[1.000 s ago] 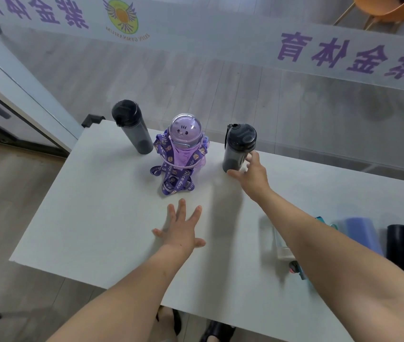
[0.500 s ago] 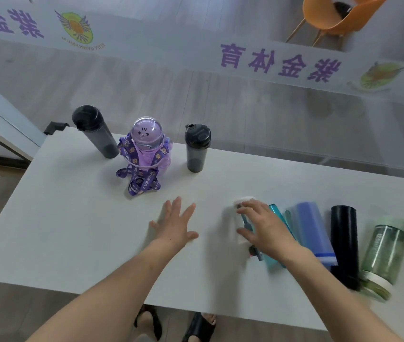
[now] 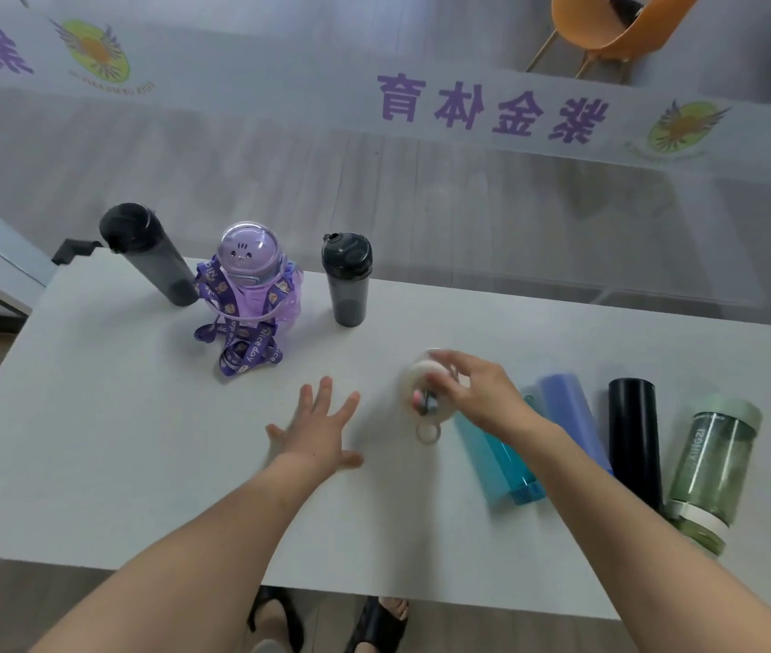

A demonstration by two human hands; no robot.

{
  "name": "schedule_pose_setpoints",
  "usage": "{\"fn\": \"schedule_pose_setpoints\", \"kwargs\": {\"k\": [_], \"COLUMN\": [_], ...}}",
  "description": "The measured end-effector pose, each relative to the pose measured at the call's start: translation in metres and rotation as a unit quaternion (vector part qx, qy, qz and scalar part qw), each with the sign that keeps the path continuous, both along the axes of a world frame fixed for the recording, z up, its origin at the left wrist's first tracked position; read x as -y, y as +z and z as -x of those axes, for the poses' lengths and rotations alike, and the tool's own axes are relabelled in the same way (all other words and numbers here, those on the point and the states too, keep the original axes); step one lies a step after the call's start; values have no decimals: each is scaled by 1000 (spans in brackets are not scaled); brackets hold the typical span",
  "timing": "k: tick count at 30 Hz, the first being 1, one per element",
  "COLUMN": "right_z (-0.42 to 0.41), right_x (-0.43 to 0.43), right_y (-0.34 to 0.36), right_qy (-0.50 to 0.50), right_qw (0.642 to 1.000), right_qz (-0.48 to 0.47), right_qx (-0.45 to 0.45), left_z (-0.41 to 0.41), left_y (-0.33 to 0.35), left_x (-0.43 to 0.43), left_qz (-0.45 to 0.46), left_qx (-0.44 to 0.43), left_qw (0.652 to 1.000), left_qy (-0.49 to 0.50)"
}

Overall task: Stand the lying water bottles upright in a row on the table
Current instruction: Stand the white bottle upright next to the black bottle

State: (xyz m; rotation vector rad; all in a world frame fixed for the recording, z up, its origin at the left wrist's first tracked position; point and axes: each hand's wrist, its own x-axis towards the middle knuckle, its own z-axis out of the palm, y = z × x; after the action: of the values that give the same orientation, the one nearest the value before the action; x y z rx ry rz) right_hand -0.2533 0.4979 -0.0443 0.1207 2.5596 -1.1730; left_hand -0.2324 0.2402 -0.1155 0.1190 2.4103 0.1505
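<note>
Three bottles stand upright at the back of the white table point(image 3: 91, 440): a tall dark grey bottle point(image 3: 148, 252), a purple domed bottle point(image 3: 251, 280) with a lanyard, and a short dark bottle point(image 3: 348, 280). My right hand point(image 3: 478, 393) grips the white cap end of a teal bottle point(image 3: 496, 457), whose cap end is raised off the table. To its right lie a blue-purple bottle point(image 3: 572, 417), a black bottle point(image 3: 633, 435) and a green glass bottle point(image 3: 713, 468). My left hand point(image 3: 317, 426) rests flat on the table with fingers spread.
A glass wall with purple lettering point(image 3: 492, 110) runs just behind the table's far edge. An orange chair point(image 3: 610, 25) stands beyond it. My sandalled feet point(image 3: 327, 624) show under the near edge.
My right hand left the short dark bottle, which stands at the back, moved right to the lying teal bottle, took its cap end and lifted that end. The left hand stayed flat.
</note>
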Motion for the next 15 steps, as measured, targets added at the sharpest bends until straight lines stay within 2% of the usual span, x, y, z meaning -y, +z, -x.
{"fn": "schedule_pose_setpoints", "kwargs": {"k": [4, 7, 10, 12, 15], "right_z": [25, 31, 32, 29, 24], "right_x": [8, 9, 9, 8, -4], "right_y": [1, 7, 9, 9, 5], "right_qy": [-159, -230, -249, -234, -184], "right_qw": [977, 949, 937, 943, 962], "right_qz": [123, 177, 194, 184, 183], "right_qx": [72, 121, 148, 151, 81], "left_z": [0, 1, 1, 1, 1], "left_y": [-3, -4, -4, -4, -5], "left_x": [0, 1, 0, 0, 0], "left_qz": [3, 9, 7, 7, 6], "left_qx": [-1, -2, 1, 2, 3], "left_qw": [1000, 1000, 1000, 1000, 1000], "left_qy": [2, 0, 3, 3, 3]}}
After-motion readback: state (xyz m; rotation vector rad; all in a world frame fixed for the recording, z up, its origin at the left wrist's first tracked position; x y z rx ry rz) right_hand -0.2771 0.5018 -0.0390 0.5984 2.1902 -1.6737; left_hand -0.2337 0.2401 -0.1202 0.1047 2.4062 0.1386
